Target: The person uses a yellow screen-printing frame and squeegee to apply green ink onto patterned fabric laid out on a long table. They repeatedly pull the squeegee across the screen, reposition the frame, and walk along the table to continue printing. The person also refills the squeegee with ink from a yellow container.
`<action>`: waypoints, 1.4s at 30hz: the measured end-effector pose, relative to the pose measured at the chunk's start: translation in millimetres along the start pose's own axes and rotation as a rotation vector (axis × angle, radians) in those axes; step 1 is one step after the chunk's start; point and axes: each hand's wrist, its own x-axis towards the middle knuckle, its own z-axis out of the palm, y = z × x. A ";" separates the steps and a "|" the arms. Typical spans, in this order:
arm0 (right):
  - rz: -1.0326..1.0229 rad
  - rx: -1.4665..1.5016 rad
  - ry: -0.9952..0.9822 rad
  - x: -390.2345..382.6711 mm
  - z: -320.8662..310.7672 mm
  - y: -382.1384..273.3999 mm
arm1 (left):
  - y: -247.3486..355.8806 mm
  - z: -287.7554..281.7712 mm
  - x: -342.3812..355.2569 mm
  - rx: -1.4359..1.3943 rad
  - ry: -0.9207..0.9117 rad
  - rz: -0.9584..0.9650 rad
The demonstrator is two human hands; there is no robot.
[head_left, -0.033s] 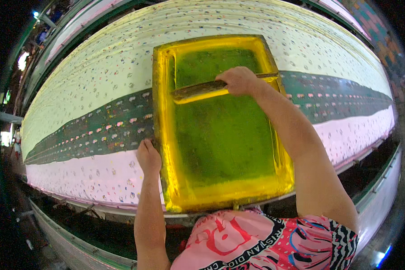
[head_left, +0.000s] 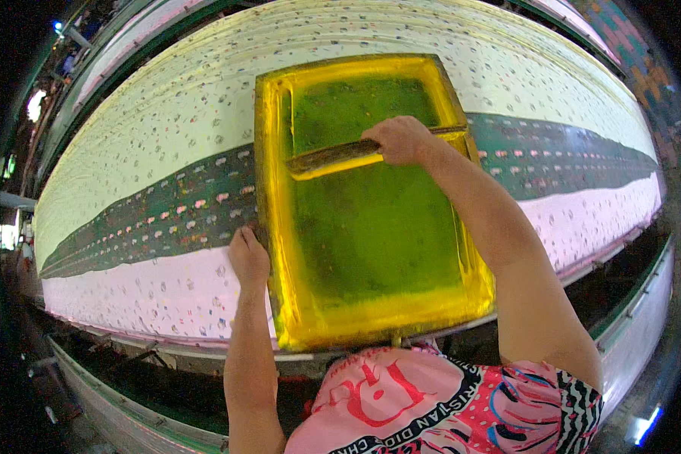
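Observation:
A screen printing frame [head_left: 268, 189], smeared with yellow ink around a green mesh [head_left: 378, 234], lies across the printed fabric in front of me. My right hand [head_left: 401, 140] is closed around the top of a squeegee [head_left: 329, 157], a long dark bar spanning the upper part of the mesh. Yellow ink lines the squeegee's near edge. My left hand [head_left: 248, 256] is at the frame's left side, its fingers closed against the outer edge; part of the grip is hidden.
Pale fabric with small printed motifs [head_left: 166, 144] covers the long table. A dark green strip [head_left: 151, 216] separates it from pinkish-white fabric [head_left: 136, 303] nearer me. A metal rail [head_left: 129, 408] runs along the near side. More tables stand beyond the far edge.
The squeegee and my right hand have shifted slightly toward me over the mesh. The frame sits a little higher in the picture, and my left hand still holds its side.

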 end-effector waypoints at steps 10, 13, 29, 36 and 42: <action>0.037 0.093 0.047 -200.6 52.7 -164.3 | -9.1 9.6 7.3 -0.103 -0.005 0.070; 0.047 0.105 0.059 -244.3 60.2 -204.9 | -22.7 15.3 11.6 -0.077 -0.014 0.064; -0.131 0.417 0.172 -339.6 98.1 -197.2 | 8.3 17.7 9.6 0.042 -0.038 0.000; 0.129 0.486 0.584 -391.3 100.3 -66.2 | 7.6 8.3 5.0 0.272 0.081 -0.117; 0.234 0.682 0.648 -371.9 127.1 -1.7 | 9.7 19.4 6.5 0.463 0.233 -0.064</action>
